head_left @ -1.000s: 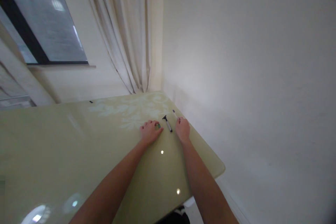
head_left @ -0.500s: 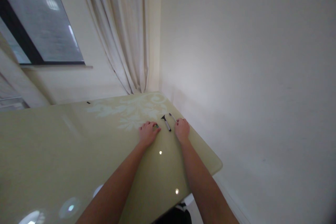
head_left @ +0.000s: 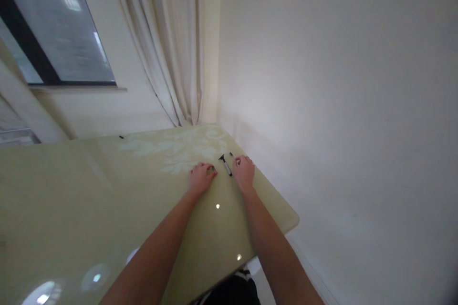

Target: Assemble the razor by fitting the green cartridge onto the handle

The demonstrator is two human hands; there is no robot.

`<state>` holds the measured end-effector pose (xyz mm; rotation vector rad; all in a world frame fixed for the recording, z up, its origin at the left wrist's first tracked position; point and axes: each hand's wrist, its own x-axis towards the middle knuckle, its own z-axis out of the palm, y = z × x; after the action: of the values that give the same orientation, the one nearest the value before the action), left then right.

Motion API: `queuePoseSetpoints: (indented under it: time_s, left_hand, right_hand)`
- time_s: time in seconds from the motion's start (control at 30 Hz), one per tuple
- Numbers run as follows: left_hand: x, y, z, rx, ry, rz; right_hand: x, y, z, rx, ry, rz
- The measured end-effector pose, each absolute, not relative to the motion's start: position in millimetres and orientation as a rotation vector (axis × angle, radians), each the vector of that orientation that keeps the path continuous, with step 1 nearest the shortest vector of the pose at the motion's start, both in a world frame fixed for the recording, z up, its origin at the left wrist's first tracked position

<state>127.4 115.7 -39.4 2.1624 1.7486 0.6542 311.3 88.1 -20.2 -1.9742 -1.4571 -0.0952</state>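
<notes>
A razor (head_left: 226,166) with a black head and a grey-and-black handle lies on the table between my hands. My left hand (head_left: 201,178), left of it, has thumb and forefinger closed around a small dark object (head_left: 213,168), too small to name. On the razor's other side, my right hand (head_left: 244,171) is closed over a slim, light-handled toothbrush (head_left: 231,155). Only its dark head end shows beyond the fingers; the palm hides the rest.
The glossy, pale green table (head_left: 107,195) has a rounded corner beside the white wall (head_left: 339,105). A small black item (head_left: 121,137) lies near the far edge. Behind the table hang beige curtains (head_left: 171,43) by a window (head_left: 78,24).
My right hand has slid slightly forward along the toothbrush, covering more of its handle. My left hand keeps its pinch in nearly the same place. The view has shifted slightly.
</notes>
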Motion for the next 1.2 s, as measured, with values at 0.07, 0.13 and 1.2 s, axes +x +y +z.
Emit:
queuePoseSetpoints:
  time_s: [0.07, 0.13, 1.2]
  left_hand:
    - [127.3, 116.9, -39.1, 2.155, 1.744, 0.672]
    - [127.5, 118.1, -38.4, 2.153, 1.727, 0.692]
    - [-97.3, 68.8, -35.9, 1.951, 2.126, 0.643]
  right_hand:
    - [305.0, 87.4, -20.5, -1.984, -1.523, -0.076]
    - [299.3, 86.6, -22.5, -2.014, -1.592, -0.056]
    - [183.8, 84.8, -14.1, -1.639, -1.973, 0.177]
